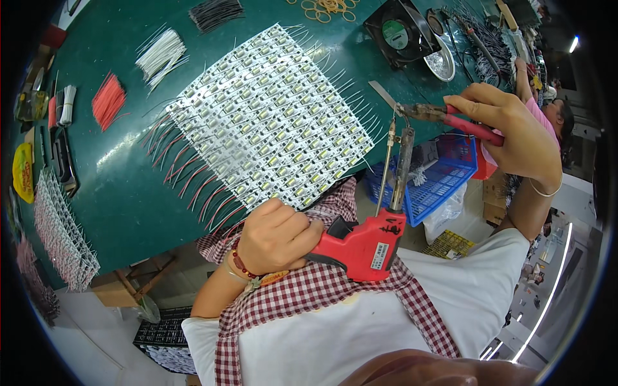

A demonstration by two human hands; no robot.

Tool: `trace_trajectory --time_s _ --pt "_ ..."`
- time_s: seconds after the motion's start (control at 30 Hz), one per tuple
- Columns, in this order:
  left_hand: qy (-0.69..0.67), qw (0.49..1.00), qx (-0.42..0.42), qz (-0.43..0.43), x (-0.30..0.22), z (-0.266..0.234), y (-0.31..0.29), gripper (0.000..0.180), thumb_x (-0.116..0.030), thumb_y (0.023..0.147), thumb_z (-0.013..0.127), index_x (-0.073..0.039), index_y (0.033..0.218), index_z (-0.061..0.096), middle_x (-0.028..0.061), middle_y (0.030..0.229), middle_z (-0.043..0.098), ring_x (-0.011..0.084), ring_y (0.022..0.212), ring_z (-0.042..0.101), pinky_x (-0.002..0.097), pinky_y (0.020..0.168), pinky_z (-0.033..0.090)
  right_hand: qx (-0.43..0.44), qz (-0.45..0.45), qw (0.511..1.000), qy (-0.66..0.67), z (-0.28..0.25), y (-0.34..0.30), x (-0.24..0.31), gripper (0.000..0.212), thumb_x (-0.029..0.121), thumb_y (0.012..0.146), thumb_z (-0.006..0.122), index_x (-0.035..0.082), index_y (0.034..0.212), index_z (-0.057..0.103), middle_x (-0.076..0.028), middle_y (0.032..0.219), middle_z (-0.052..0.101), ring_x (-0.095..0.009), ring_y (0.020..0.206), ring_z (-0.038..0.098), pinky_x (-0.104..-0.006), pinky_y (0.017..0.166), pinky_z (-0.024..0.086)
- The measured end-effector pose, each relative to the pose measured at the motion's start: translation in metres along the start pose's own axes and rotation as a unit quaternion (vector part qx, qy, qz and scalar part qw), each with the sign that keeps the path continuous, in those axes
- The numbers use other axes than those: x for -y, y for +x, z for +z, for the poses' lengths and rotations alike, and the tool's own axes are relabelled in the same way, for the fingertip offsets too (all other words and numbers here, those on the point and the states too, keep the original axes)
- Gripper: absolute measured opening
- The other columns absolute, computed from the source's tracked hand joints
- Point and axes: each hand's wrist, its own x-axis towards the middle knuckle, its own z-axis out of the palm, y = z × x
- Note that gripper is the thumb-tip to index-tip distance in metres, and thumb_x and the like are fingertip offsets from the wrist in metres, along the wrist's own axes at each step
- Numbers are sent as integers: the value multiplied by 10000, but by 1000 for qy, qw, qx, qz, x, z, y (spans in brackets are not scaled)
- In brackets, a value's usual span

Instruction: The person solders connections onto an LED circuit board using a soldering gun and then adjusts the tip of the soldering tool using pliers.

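Note:
My left hand [278, 237] is wrapped round the handle of a red soldering gun [376, 248], its metal barrel pointing up and away from me. In my right hand [512, 122] is a pair of pliers [473, 127] with red grips and dark, worn jaws. The jaws meet the tip end of the soldering gun; the exact contact is too small to tell. A flat metal strip [383, 94] sticks out beyond the jaws. Left of the tools, a panel of small white circuit boards [270, 119] lies on the green table, with red, black and white wires along its edges.
Bundles of red wires [109, 101], white wires [161, 56] and black wires [215, 14] lie on the table [129, 212]. A black fan [400, 33] and a metal dish [441, 61] stand at the far right. Below the table edge hangs a blue basket [438, 177]. Another person sits at right.

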Motion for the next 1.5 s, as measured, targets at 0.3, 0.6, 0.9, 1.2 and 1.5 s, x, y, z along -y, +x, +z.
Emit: trace_trajectory --time_s 0.3,0.6,0.9,1.2,1.5 --pt "3 1000 18 -6 -1 -2 0 301 -265 666 593 -41 855 662 16 677 486 161 564 467 302 529 364 -9 4 1000 -13 3 -1 1 653 -134 608 590 11 1245 595 -189 1077 600 -384 961 601 -404 828 492" --pt "1 1000 12 -8 0 -1 0 278 -241 649 606 -45 839 661 16 677 487 159 559 464 299 524 359 -15 35 999 -1 6 -1 4 640 -117 595 624 21 1220 619 -134 1081 620 -331 939 625 -366 926 441" --pt "6 1000 12 -8 -1 -1 -2 289 -249 646 601 -44 840 662 16 681 493 159 566 469 300 526 362 -35 -1 999 14 9 -2 3 658 -157 605 585 7 1242 594 -178 1055 590 -372 946 600 -397 832 493" --pt "3 1000 10 -13 -3 -1 -3 312 -258 626 590 -47 844 663 12 676 484 161 564 461 303 532 363 -42 14 999 -9 8 -3 13 642 -152 600 614 -11 1226 587 -172 1062 582 -370 949 581 -401 816 482" --pt "-2 1000 10 -14 0 -1 -6 333 -256 595 597 -48 846 664 12 675 483 159 564 462 301 533 363 -53 11 998 -34 12 -2 16 671 -155 586 618 -7 1240 581 -167 1053 579 -364 944 575 -400 808 479"
